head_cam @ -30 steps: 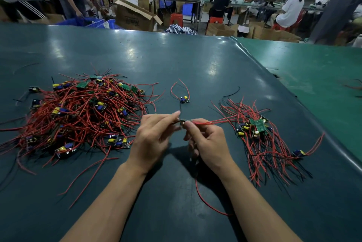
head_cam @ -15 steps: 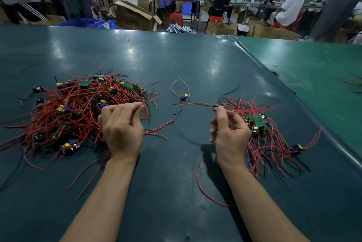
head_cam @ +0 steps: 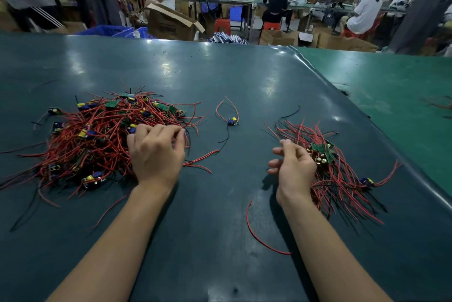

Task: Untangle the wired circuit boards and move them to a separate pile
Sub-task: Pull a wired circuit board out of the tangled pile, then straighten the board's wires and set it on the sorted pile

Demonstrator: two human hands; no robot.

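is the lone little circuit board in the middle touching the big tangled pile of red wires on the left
Apart. The head view shows bare dark green table between the lone circuit board with its wires and the big tangled pile.

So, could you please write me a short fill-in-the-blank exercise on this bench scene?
1. The left hand rests on the ____ of the two piles.
2. The right hand, beside the small pile, holds ____.
3. Between the big pile and the small pile lies a ____ board.
4. Most of the wires are ____.

Missing words: bigger; nothing; single; red
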